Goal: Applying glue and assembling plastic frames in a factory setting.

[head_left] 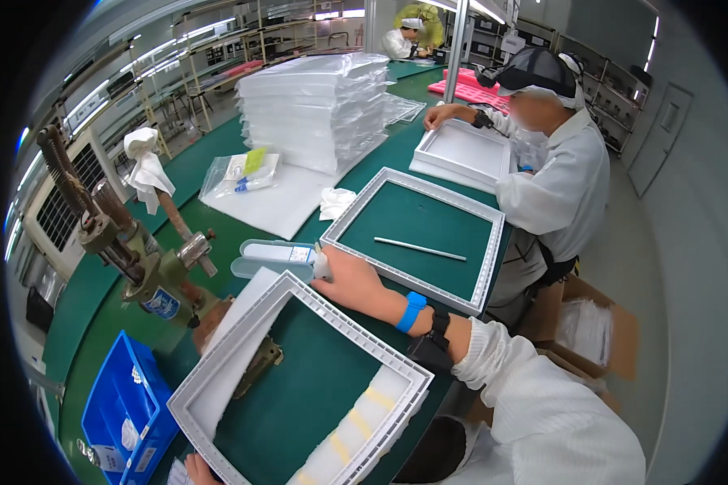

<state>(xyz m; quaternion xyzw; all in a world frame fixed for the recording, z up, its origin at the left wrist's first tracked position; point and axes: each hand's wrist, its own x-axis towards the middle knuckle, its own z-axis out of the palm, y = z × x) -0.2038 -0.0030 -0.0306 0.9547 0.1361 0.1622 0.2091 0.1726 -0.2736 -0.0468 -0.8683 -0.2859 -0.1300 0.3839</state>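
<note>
A light grey rectangular frame (299, 299) lies tilted in front of me, partly on white foam strips (356, 432). At its lower left corner my left hand (198, 469) comes in at the picture's edge, its few visible fingers closed against the frame's side. Beyond the frame's far corner, my right hand (352, 279) is closed around the white tip of a translucent bottle (287, 252) with a white label. Alongside that bottle lies a second translucent container (259, 267). A blue band and a black strap circle my right wrist.
A green hand press (158, 279) stands left, behind a blue parts bin (129, 396). Another grey frame (412, 186) holds a thin rod (421, 248) inside its outline. Farther back are stacked wrapped white sheets (311, 113). A co-worker (558, 162) handles a white frame at right.
</note>
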